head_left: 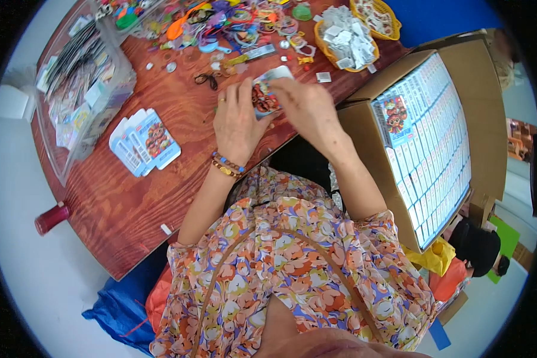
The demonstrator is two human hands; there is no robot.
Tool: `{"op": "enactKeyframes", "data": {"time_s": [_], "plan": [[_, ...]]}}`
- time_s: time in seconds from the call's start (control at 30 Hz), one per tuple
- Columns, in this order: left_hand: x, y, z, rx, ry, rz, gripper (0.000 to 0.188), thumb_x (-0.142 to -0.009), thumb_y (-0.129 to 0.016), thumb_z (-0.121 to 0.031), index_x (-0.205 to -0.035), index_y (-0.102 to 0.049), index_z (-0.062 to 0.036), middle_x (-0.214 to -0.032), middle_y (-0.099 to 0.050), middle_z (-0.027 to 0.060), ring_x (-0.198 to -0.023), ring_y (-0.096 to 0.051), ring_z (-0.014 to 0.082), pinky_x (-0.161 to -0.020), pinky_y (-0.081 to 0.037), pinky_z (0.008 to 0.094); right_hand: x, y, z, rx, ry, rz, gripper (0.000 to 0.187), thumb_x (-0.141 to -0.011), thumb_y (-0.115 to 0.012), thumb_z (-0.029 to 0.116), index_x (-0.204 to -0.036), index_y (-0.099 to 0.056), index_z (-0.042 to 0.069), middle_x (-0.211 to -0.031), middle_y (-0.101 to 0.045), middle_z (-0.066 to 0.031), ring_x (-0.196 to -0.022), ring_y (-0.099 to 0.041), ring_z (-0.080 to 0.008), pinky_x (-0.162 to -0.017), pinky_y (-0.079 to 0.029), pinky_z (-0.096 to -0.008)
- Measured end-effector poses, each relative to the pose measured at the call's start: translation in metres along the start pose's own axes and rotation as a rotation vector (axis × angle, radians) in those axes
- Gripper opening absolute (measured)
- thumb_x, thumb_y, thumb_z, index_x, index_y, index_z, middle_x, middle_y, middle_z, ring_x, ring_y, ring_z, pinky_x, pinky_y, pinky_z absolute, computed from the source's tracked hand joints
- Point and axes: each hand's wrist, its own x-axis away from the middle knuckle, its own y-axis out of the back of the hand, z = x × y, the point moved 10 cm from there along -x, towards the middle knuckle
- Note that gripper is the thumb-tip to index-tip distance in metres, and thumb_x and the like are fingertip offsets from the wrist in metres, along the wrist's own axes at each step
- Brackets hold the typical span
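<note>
Over the near edge of the table, my left hand [235, 125] is closed around a small printed carton [264, 100] with a red-haired cartoon figure on blue and white. My right hand [310, 113] is at the carton's right side, fingers curled and blurred at its upper part. Whatever the right fingertips pinch is hidden. To the left on the wood lie several flat cartons [146, 143] of similar print, overlapping. A dark looped band [206, 80] lies just beyond my left hand.
Small colourful trinkets [232, 27] spread along the far table. A yellow basket [344, 39] holds white packets; another basket [379, 18] stands behind it. On the left, a clear bin [95, 89] holds cards. Right of me, an open cardboard box [364, 107] holds rows of cartons.
</note>
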Motion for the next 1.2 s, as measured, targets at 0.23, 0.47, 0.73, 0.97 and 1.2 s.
{"op": "enactKeyframes", "data": {"time_s": [0.23,0.47,0.73,0.97,1.2], "plan": [[-0.007,-0.001,0.006,0.135,0.007,-0.03,0.079,-0.067,-0.088,-0.036,-0.128,-0.05,-0.0018,-0.113,-0.056,0.0176,-0.109,-0.056,0.0382,-0.09,-0.05,0.0457,-0.018,0.07,-0.041,-0.5,-0.053,-0.106,0.021,-0.093,-0.063,0.008,-0.111,-0.07,-0.001,-0.088,-0.071,-0.0084,-0.07,-0.064,-0.0117,-0.065,-0.052,-0.0268],[-0.005,0.005,0.014,0.257,0.059,-0.03,0.08,-0.066,-0.089,-0.034,-0.128,-0.051,-0.0007,-0.113,-0.058,0.0183,-0.107,-0.057,0.0376,-0.09,-0.049,0.0454,-0.135,0.185,-0.247,0.483,-0.475,-0.102,0.038,-0.085,-0.067,0.035,-0.116,-0.071,0.014,-0.104,-0.074,-0.0086,-0.092,-0.071,-0.0265,-0.083,-0.054,-0.0386],[0.014,0.021,0.04,0.255,0.215,-0.042,0.077,-0.068,-0.089,-0.03,-0.127,-0.051,-0.0002,-0.112,-0.057,0.0175,-0.106,-0.057,0.0359,-0.089,-0.047,0.0438,-0.184,0.134,-0.31,0.545,-0.332,0.18,0.035,-0.082,-0.073,0.031,-0.114,-0.068,0.016,-0.116,-0.07,-0.0108,-0.109,-0.066,-0.0288,-0.089,-0.053,-0.0423],[0.009,0.019,0.031,0.278,0.168,-0.037,0.077,-0.068,-0.089,-0.028,-0.129,-0.051,-0.0007,-0.111,-0.057,0.0167,-0.105,-0.057,0.0354,-0.089,-0.047,0.0437,-0.17,0.18,-0.297,0.551,-0.321,-0.041,0.031,-0.089,-0.063,0.037,-0.112,-0.073,0.018,-0.102,-0.073,-0.0099,-0.096,-0.069,-0.0292,-0.086,-0.053,-0.0416],[0.013,0.021,0.027,0.275,0.157,-0.045,0.078,-0.067,-0.09,-0.027,-0.13,-0.05,-0.0009,-0.11,-0.057,0.0171,-0.104,-0.058,0.0351,-0.088,-0.048,0.0429,-0.159,0.197,-0.298,0.531,-0.416,-0.113,0.029,-0.089,-0.061,0.032,-0.112,-0.072,0.018,-0.111,-0.072,-0.0103,-0.101,-0.069,-0.0313,-0.087,-0.054,-0.0446]]}}
